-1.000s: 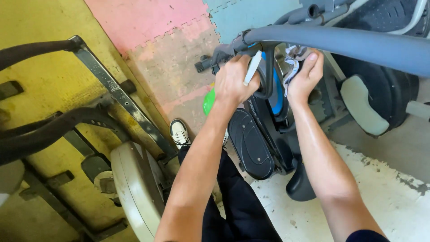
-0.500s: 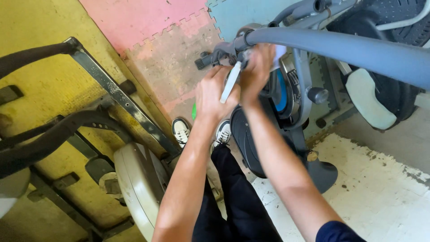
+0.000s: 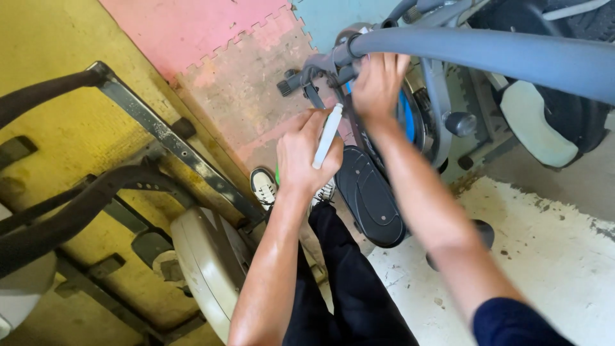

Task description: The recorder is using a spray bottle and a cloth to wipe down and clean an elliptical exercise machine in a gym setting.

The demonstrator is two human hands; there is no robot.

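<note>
**White stick pinched in the left hand, right hand up at the grey handlebar**

The left hand (image 3: 307, 150) is closing its fingers and thumb around a slim white stick-shaped tool (image 3: 327, 136), gripping it near its lower end — the fingers are curled tight, with no gap showing between them and the shaft. The tool is lying on a steep diagonal: its long axis is running from lower left to upper right, the upper tip pointing toward the dark clamp fitting (image 3: 315, 75) at the end of the grey padded handlebar (image 3: 487, 54), and that tip is sitting just below the fitting; whether it is touching cannot be told.

The right hand (image 3: 378, 83) is reaching up behind the handlebar, its fingers partly hidden by the grey tube, so how far they are spread cannot be told. It is lying against the machine's frame just beside a blue disc (image 3: 405, 120).

Below both hands, a black oval pedal (image 3: 370, 197) of the exercise machine is slanting down toward the pale concrete floor (image 3: 551, 256). A white sneaker (image 3: 262, 186) is resting on the foam floor tiles (image 3: 237, 70) near the left wrist, and the person's dark trouser legs (image 3: 346, 282) are filling the lower middle. To the left, a second machine with a cream housing (image 3: 205, 256) is standing on the yellow mat (image 3: 64, 38).
</note>
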